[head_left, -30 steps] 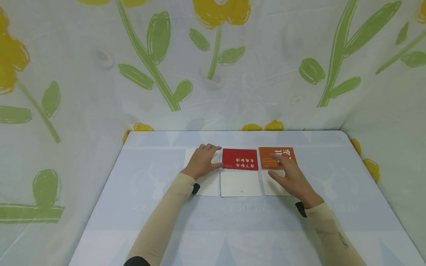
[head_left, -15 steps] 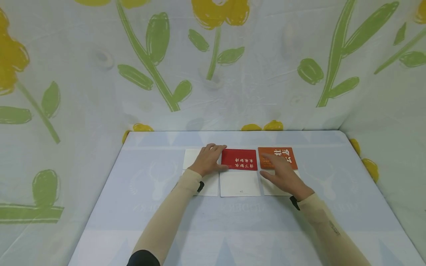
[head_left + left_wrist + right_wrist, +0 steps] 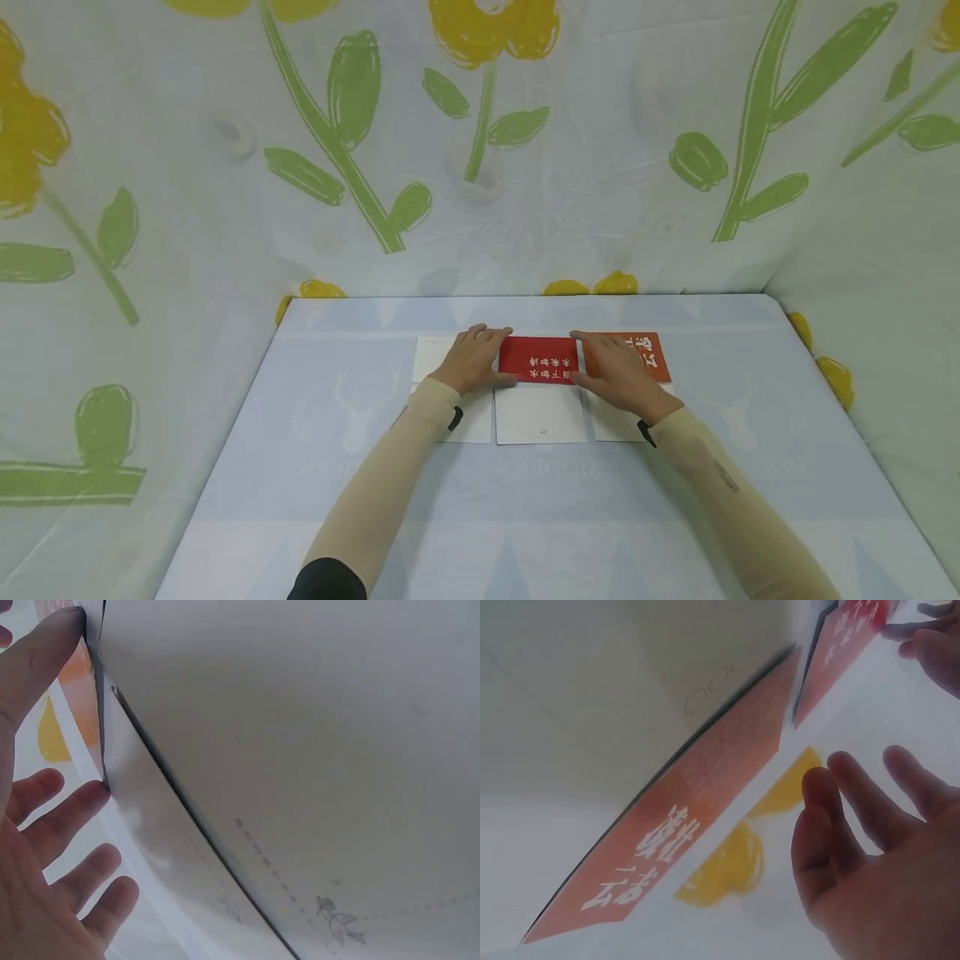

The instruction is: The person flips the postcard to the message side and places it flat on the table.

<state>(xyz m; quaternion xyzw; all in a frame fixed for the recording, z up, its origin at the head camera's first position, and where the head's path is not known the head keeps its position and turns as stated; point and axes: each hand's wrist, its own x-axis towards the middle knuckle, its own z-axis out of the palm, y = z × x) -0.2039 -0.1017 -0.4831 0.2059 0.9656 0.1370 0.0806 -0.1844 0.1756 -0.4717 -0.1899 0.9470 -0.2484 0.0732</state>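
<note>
The red card (image 3: 538,357) is lying on the surface (image 3: 525,508) between the two hands, where the left hand (image 3: 472,364) and the right hand (image 3: 618,371) are spreading their loose thumbs and fingers by its side corners, though I cannot tell if all the tips are touching it. If one hand is pushing harder, the card could be turning crooked over the white card (image 3: 536,417) lying between the wrists. The right palm, hanging over the orange card (image 3: 658,354), could be bumping that out of line.
</note>
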